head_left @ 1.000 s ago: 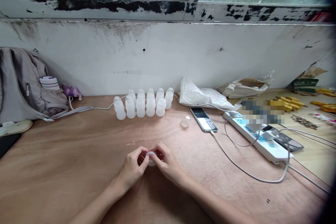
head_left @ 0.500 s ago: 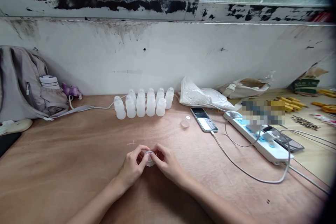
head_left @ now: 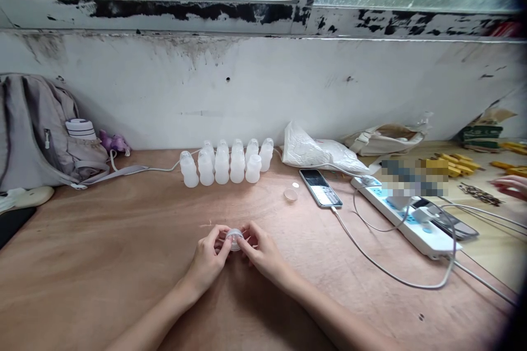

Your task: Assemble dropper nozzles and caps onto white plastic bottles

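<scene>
Between the fingertips of both hands is a small round clear plastic cap (head_left: 235, 239), held low over the wooden table in front of me. My left hand (head_left: 205, 259) pinches it from the left, thumb and fingers on its rim. From the right, my right hand (head_left: 262, 252) grips it the same way. Beyond them stand several frosted white bottles (head_left: 222, 167) in a tight group, most topped with clear domes. The front right bottle (head_left: 253, 169) has no tall dome. A clear plastic cover (head_left: 290, 194) and a small white disc (head_left: 295, 185) lie right of the bottles.
A phone (head_left: 321, 187) on a charging cable and a white power strip (head_left: 411, 219) lie to the right. Plastic bags (head_left: 325, 152) rest by the wall. A grey backpack (head_left: 37, 126) stands at left. Another person's hand (head_left: 513, 185) reaches in near yellow pieces (head_left: 453, 164).
The clear cap has been raised slightly and tipped between my fingers, showing more of its ridged side. Another person's hand has come in at the right edge.
</scene>
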A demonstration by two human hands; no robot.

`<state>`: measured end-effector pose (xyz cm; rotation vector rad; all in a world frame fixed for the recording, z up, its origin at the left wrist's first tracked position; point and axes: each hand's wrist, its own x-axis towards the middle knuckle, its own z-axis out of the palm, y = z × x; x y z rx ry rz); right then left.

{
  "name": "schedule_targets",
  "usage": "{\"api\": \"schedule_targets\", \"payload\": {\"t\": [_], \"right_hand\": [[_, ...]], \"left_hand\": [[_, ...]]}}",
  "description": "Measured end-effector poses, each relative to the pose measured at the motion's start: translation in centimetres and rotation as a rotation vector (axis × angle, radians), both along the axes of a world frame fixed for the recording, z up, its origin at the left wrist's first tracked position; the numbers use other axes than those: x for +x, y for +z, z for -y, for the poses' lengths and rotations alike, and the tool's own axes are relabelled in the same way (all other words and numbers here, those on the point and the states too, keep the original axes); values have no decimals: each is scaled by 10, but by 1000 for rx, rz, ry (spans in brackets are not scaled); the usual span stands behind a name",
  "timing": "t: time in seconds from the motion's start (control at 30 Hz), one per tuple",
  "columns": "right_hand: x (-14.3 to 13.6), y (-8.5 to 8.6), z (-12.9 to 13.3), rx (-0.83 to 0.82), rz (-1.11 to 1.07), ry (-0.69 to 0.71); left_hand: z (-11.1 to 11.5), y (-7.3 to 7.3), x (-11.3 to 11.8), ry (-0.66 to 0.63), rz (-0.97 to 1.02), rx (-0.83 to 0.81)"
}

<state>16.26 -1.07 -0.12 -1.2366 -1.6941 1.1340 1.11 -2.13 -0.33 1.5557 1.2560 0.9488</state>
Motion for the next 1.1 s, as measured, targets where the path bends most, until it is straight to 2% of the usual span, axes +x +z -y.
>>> {"api": "schedule_targets", "payload": {"t": [0.2,0.4,0.53,0.73,0.9,1.1], "right_hand": [[-2,5,3,20,-6,38],[-5,3,5,54,-3,8],[-5,-2,4,61,-32,-5],[-5,-4,3,38,-106,39],[-4,1,3,97,-102,41],[-4,0,2,60,-134,51]], "left_hand": [[3,4,-1,7,-128,70],[4,3,2,13,-195,138],[4,2,2,22,-180,132],[2,2,1,18,-60,38],[2,3,0,-44,-85,86],[2,3,0,-48,-98,75]]}}
